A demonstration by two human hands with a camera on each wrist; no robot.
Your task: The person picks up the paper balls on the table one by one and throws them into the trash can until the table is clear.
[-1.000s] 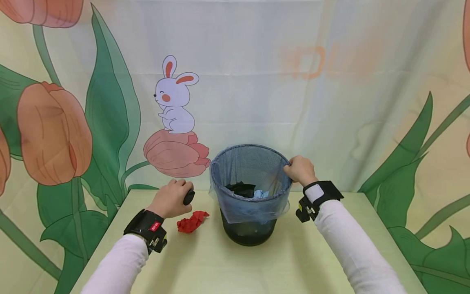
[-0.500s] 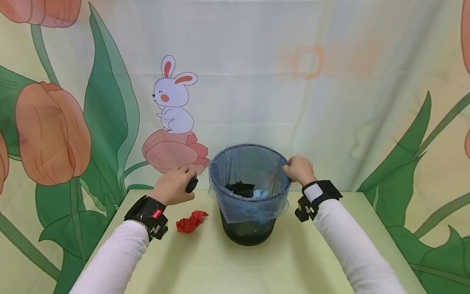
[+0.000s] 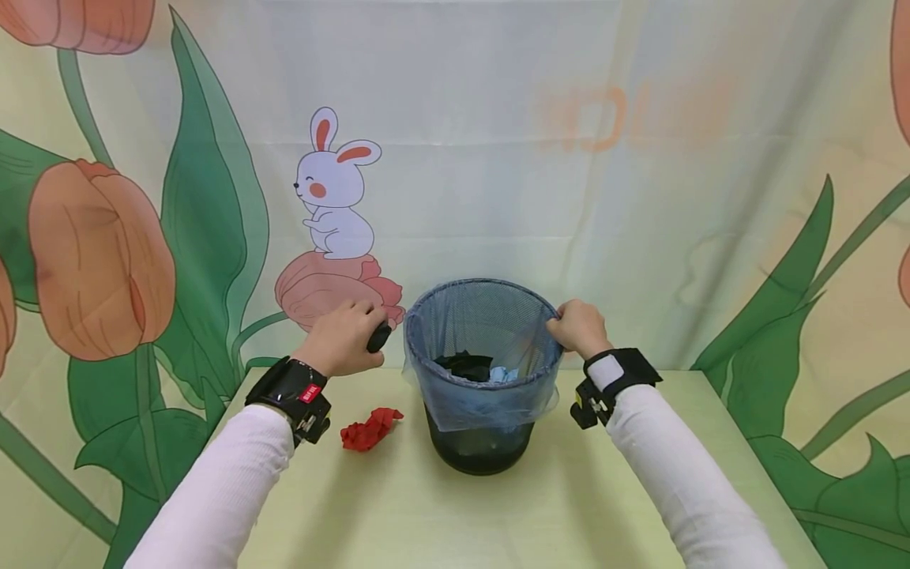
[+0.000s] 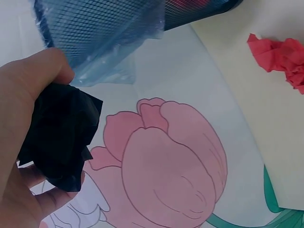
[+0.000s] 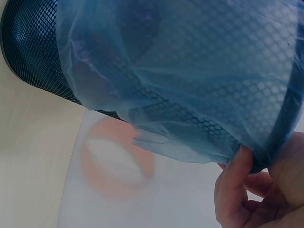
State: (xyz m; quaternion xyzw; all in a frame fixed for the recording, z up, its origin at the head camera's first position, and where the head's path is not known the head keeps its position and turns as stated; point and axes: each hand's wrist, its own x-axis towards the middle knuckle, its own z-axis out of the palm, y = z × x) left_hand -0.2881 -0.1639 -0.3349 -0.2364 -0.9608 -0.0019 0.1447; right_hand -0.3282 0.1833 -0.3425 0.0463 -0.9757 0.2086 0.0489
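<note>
My left hand (image 3: 344,338) grips a crumpled piece of black paper (image 4: 64,133), held in the air to the left of the mesh trash can (image 3: 478,449). A thin blue plastic bag (image 3: 469,407) lines the can and folds over its rim. With thumb and fingers, my right hand (image 3: 581,328) pinches the rim and bag on the can's right side. Inside lie a crumpled black piece (image 3: 465,365) and a light blue piece (image 3: 503,374). On the table, left of the can, rests a crumpled red piece of paper (image 3: 371,430).
The pale yellow-green table (image 3: 455,521) carries the can near its back edge. Behind it hangs a curtain (image 3: 490,158) printed with tulips and a white rabbit. Both wrists wear black straps with small cameras.
My left hand has risen and moved slightly right toward the can's rim, carrying the black paper. My right hand keeps its hold on the rim; the red paper stays put.
</note>
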